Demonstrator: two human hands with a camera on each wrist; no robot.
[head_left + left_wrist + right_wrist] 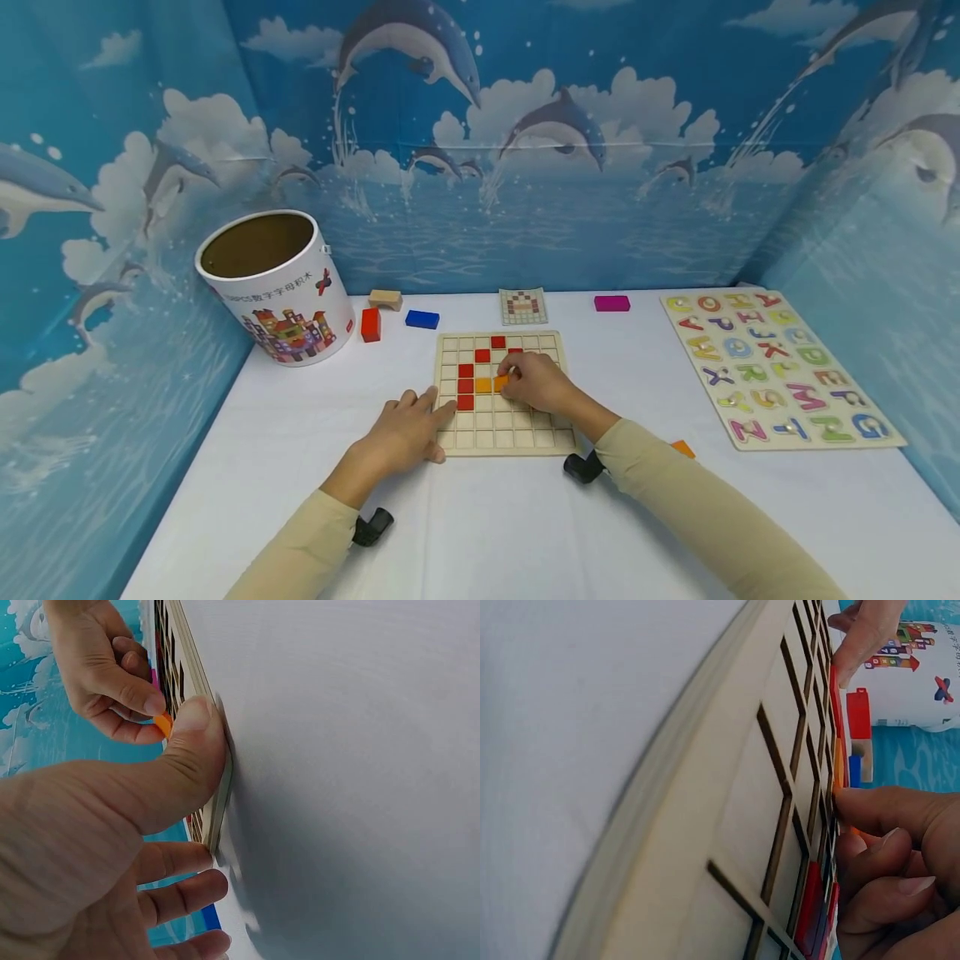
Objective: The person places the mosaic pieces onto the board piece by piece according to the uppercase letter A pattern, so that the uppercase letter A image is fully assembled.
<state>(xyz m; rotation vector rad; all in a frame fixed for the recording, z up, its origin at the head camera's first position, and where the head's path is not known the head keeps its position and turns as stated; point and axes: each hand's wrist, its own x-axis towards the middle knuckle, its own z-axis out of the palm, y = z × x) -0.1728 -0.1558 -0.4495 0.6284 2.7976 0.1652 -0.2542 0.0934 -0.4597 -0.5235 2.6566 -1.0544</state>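
A white tabletop point(525, 517) carries a wooden grid board point(501, 433) at its middle, with red tiles point(466, 385) set in its cells. The left hand point(405, 433) lies flat at the board's near left corner, fingers straight, thumb pressed against the edge. The right hand point(536, 382) reaches over the board, arm angled in from the near right, fingers pinching an orange tile point(500, 383) at a cell just right of another orange tile point(483, 385).

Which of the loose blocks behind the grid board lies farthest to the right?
The magenta block; the red, blue and plain wooden ones lie left, near the bucket.
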